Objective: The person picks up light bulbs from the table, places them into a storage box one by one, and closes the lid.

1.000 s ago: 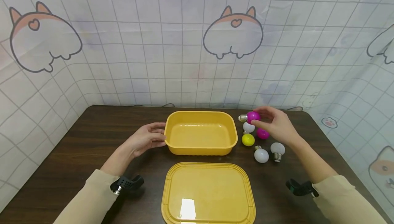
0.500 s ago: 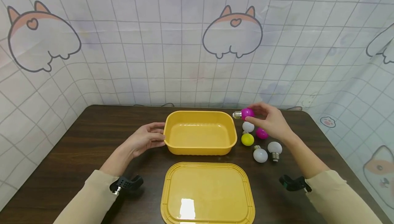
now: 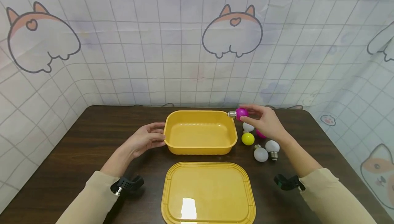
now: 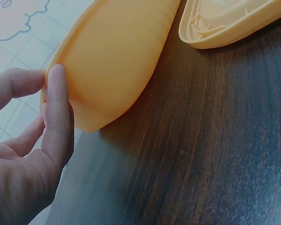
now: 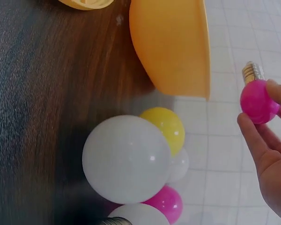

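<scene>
My right hand point(image 3: 266, 121) pinches a magenta light bulb point(image 3: 241, 114) by its globe between thumb and fingers. The bulb lies sideways in the air, its metal screw base pointing left and overlapping the back right corner of the yellow box point(image 3: 201, 151) in the head view. In the right wrist view the held bulb point(image 5: 260, 105) shows above the box's rim level. My left hand point(image 3: 147, 137) rests its loosely bent fingertips against the left end of the box. In the left wrist view the thumb point(image 4: 58, 93) lies on the outer wall and a finger meets the rim.
Right of the box lie several bulbs: a yellow one point(image 3: 247, 139), a magenta one point(image 3: 260, 134) partly hidden by my right hand, and white ones such as this white bulb point(image 3: 261, 154). A yellow lid point(image 3: 208, 193) lies in front of the box on the dark wooden table point(image 3: 77, 148).
My right hand has carried the magenta bulb leftward and slightly up, from over the other bulbs to the box's right rim. The left hand and the box have stayed put.
</scene>
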Available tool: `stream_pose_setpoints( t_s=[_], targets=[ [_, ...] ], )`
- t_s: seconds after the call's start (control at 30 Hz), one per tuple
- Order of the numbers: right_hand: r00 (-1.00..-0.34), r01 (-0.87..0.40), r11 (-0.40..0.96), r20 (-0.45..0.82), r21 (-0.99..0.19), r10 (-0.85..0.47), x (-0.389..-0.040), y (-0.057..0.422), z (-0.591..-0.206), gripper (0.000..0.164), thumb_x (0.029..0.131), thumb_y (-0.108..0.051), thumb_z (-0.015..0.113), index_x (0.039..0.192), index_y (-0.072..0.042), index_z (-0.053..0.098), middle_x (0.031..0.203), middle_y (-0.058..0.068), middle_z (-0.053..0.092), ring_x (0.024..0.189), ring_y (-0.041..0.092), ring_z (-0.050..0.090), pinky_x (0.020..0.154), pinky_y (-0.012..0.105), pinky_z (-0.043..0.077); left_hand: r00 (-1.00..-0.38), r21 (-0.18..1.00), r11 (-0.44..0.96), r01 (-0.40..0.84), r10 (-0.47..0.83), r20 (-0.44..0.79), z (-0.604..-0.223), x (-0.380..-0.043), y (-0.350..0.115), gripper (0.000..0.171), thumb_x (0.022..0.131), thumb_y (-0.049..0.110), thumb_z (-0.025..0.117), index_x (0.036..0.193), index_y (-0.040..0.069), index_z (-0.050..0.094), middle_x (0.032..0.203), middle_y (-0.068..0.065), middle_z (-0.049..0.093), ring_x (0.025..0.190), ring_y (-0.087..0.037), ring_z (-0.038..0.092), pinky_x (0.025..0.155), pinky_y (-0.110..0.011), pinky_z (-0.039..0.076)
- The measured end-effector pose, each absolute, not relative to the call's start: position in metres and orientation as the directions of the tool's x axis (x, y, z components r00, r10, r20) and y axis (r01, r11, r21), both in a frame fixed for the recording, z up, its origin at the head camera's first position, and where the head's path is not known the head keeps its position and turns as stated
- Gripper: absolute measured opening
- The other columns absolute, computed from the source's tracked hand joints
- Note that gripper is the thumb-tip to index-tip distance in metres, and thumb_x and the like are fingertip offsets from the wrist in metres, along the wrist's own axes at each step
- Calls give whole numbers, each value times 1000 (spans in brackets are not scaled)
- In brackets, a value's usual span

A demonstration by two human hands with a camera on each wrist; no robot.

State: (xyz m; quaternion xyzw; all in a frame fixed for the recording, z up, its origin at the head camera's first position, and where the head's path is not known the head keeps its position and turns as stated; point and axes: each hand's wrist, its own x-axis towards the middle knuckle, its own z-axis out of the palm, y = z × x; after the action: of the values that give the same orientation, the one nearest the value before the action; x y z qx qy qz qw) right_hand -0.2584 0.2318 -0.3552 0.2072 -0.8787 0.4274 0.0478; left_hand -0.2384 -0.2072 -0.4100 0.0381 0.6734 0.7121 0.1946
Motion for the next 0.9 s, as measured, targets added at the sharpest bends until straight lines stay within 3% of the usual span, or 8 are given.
stream_pose_setpoints(
  t_s=[0.27,0.73,0.9],
  targets=[
    [-916,-382,536,229,-753,-330,-257,223,-353,47,96,-28,77,138,-10,64,129,12,67,118,31,65,95,50,57,-922,976,-19,-217,333,-199,-411,-238,-208,66,98,-3,64,156,-2,33,131,-27,58,100,-25,70,91,-36,59],
    [-906,-394,523,222,-756,-361,-263,208,-357,45,93,-24,80,134,-10,66,125,9,69,113,26,66,87,36,60,-922,974,-31,-226,330,-203,-411,-238,-208,65,98,-4,64,155,-2,34,127,-21,61,99,-24,70,91,-37,59],
    [-903,-396,513,221,-761,-370,-264,197,-356,45,93,-22,80,134,-10,66,125,9,69,112,25,67,84,34,61,-922,974,-34,-223,332,-200,-410,-238,-209,63,99,-4,63,155,-2,34,130,-25,59,101,-25,70,91,-37,59]
  ],
)
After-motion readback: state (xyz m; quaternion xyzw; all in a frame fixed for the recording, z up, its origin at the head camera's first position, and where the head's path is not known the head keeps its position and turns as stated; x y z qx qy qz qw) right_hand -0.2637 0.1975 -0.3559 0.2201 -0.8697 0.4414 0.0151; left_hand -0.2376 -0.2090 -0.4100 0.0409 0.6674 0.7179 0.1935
